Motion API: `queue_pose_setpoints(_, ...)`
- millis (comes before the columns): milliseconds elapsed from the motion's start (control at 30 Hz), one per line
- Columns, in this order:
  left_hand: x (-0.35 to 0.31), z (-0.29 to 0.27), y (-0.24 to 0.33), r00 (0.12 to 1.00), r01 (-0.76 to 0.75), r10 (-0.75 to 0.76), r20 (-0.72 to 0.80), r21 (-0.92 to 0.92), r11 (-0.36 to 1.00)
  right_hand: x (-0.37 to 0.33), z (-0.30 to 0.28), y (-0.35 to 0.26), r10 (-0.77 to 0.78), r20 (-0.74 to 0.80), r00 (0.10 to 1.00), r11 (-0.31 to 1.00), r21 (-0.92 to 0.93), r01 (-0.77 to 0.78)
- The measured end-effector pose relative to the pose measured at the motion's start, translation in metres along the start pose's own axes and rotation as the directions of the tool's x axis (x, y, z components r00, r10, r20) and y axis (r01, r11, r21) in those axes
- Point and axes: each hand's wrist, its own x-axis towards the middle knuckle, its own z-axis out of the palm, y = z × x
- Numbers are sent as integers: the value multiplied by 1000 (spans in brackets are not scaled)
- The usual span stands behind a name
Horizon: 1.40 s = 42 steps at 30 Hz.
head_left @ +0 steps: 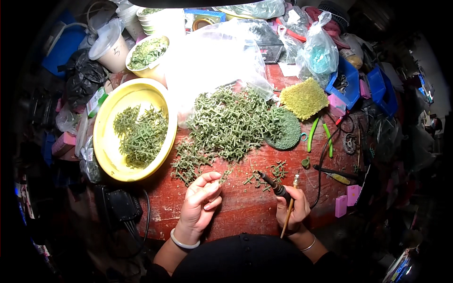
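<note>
Thumb and fingers of my left hand [202, 202] pinch a small green branching piece [224, 177], held just above the red table. My right hand [295, 208] is closed around a black pen-shaped tool [276, 186], its tip pointing up and left. The same hand also grips a thin wooden-handled brush [287, 216]. A few loose green pieces [279, 170] lie by the tool's tip. Beyond my hands is a large heap of similar green pieces [231, 123], with a smaller pile [188, 161] at its near left.
A yellow basin [101, 134] with more green pieces stands at left. Right of the heap are a round green pad [288, 132], a yellow-green textured block [304, 98] and green strips [312, 134]. Blue bins [347, 82], plastic bags [321, 54] and pink blocks [353, 194] crowd the right.
</note>
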Motion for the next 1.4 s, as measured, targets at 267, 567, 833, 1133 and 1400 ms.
queue_pose_setpoints(267,5,1,3,996,-19,21,89,-21,1000,31,-43,-26,181,-162,970,983,-12,-186)
queue_pose_setpoints(567,15,18,-4,990,39,-33,135,-43,998,65,-141,68,662,-366,654,746,239,-621)
queue_pose_setpoints(833,18,6,-6,991,39,-43,129,35,999,9,-115,146,698,-272,662,640,-175,-748)
queue_pose_setpoints(1133,17,11,-8,997,28,-33,74,68,997,38,-84,76,221,-384,896,680,-598,-424)
queue_pose_setpoints(1400,16,12,-9,997,-7,-2,73,121,993,49,-8,-1,233,-23,972,920,329,-213)
